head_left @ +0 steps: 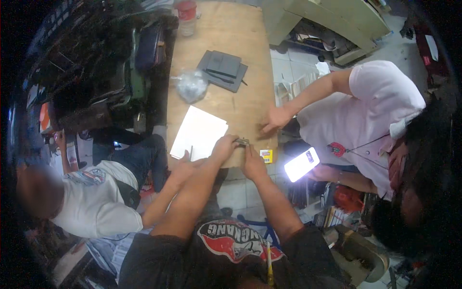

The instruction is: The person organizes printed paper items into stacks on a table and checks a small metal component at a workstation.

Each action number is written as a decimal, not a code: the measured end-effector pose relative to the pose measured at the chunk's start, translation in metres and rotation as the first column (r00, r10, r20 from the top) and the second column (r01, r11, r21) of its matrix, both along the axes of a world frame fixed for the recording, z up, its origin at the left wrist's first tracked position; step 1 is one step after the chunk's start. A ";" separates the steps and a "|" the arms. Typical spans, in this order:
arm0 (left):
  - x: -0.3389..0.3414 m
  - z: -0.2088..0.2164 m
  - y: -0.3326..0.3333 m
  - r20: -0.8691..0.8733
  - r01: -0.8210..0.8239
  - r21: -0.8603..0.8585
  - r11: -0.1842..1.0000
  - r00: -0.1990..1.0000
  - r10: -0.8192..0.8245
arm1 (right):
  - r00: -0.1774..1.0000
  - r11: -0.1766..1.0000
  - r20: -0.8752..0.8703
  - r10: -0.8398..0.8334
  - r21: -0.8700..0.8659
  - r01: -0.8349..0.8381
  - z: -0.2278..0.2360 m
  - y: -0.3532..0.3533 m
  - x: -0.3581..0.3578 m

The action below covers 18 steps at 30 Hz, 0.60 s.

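A small metal piece (243, 141) is held above the near edge of a table (240, 108), just off the corner of a stack of paper (201, 130). Its left end is pinched between the fingertips of the left hand (224, 148); its right end is met by the fingertips of the right hand (253, 163), drawn together in what looks like a pinch, though the exact contact is too small to be made out. From its dull sheen, the piece is judged to be stiff, light and not easily broken, but smooth enough to be lost from a loose grip. It is best taken by its two ends, with the middle left uncovered. A yellow box (266, 156) is seen beside the right hand, and a lit phone (302, 164) is held up nearby by a person at right.
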<state>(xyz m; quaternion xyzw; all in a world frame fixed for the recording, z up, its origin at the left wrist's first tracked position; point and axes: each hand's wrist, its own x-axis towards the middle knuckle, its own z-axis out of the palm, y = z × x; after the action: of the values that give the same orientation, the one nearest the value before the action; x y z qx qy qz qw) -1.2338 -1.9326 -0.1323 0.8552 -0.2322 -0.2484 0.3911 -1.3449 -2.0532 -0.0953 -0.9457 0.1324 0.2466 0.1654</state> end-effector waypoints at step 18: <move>-0.010 -0.010 0.001 0.043 -0.051 -0.074 0.996 0.998 0.054 | 0.997 0.998 -0.068 -0.043 0.033 0.045 0.005 0.008 0.001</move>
<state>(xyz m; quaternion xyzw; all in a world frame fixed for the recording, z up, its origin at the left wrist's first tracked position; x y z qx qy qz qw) -1.2438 -1.9317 -0.1427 0.8514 -0.2274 -0.2102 0.4233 -1.3443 -2.0453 -0.0902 -0.9307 0.1544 0.2768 0.1825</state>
